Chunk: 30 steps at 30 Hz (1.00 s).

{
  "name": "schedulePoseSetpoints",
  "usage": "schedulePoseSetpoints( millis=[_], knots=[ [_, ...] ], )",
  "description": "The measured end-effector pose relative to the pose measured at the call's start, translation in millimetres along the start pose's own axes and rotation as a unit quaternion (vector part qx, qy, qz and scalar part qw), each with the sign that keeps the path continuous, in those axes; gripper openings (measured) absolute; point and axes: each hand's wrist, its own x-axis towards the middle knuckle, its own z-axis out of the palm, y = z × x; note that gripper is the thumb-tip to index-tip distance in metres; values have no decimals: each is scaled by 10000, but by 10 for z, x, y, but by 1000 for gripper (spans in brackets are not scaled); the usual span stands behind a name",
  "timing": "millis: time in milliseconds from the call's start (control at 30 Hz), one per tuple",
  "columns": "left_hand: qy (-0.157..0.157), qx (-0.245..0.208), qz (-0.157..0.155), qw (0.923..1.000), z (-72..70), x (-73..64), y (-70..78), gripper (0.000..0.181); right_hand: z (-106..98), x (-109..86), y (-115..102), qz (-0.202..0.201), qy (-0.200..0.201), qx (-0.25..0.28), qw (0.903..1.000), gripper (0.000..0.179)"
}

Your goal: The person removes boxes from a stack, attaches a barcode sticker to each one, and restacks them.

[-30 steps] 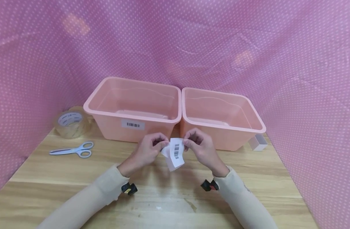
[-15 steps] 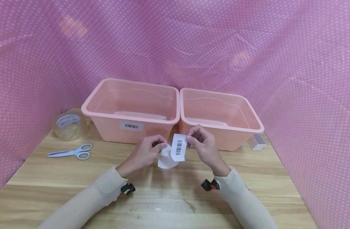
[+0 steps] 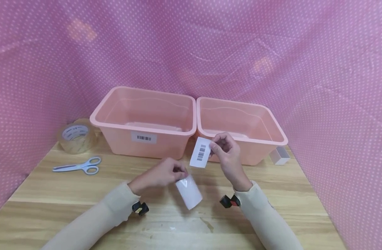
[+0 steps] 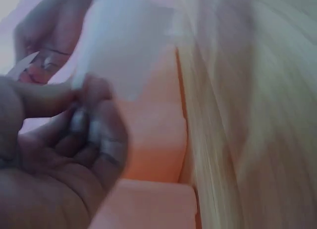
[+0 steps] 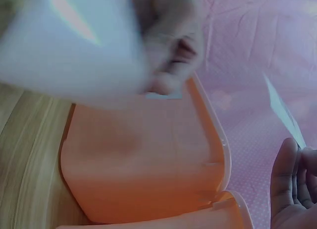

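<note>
My right hand [image 3: 229, 156] pinches a white barcode label [image 3: 200, 152] by its right edge, in front of the right pink bin [image 3: 250, 151]. Lower and to the left, my left hand [image 3: 164, 172] pinches the top end of a glossy white backing sheet [image 3: 189, 192], which hangs down over the table. Label and sheet are apart. In the left wrist view the backing sheet [image 4: 124, 45] is blurred beyond the curled fingers. The right wrist view shows the label [image 5: 286, 112] nearly edge-on above the right fingertips. A similar barcode label [image 3: 144, 137] sits on the front of the left pink bin [image 3: 172, 147].
Rolls of clear tape [image 3: 76, 139] stand left of the bins on the wooden table [image 3: 116, 222]. Light blue scissors [image 3: 79, 166] lie in front of them. A small white box [image 3: 279, 156] is by the right bin. Pink dotted cloth [image 3: 178, 41] hangs behind and at both sides.
The barcode label has come away from its backing sheet. My right hand has moved up and right with the label, while my left hand has dropped lower with the backing.
</note>
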Motion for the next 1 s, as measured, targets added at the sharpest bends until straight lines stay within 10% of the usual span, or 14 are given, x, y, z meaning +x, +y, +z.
schedulePoseSetpoints(
  millis=[367,667,900,1000],
  knots=[
    [-647,1486,-353,9861,46,-58,-70,20,-18,1,32,-3,115,-197,9997,15],
    [-665,1736,-400,9817,26,-56,-58,10,-39,37,91,9,543,681,9962,14],
    [435,254,-63,9987,-26,-35,80,27,34,11,113,239,381,905,9949,13],
    [1405,-847,178,9863,-62,-24,154,35,65,0,130,342,317,890,9949,11]
  ],
)
